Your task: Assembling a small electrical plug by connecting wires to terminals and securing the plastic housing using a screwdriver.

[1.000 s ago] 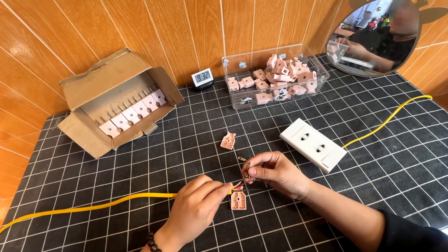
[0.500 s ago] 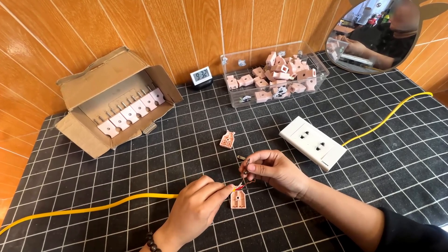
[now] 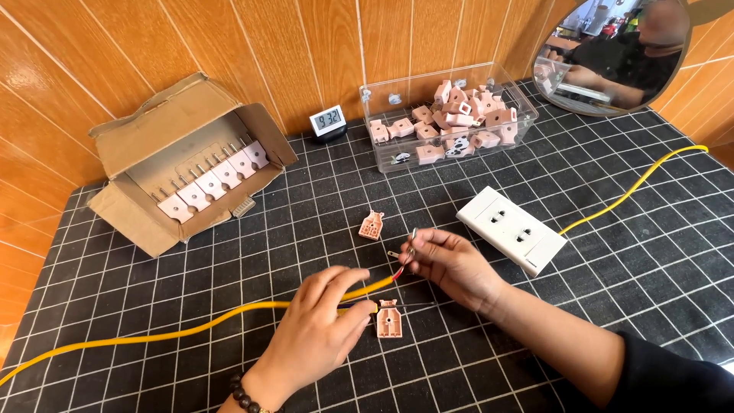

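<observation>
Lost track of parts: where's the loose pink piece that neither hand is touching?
In the head view the loose pink piece lies on the black grid mat, centre, just beyond the right hand and left of the white socket.

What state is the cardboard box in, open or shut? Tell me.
Open. The cardboard box lies tipped on its side, flaps spread, with a row of pink parts visible inside.
</observation>
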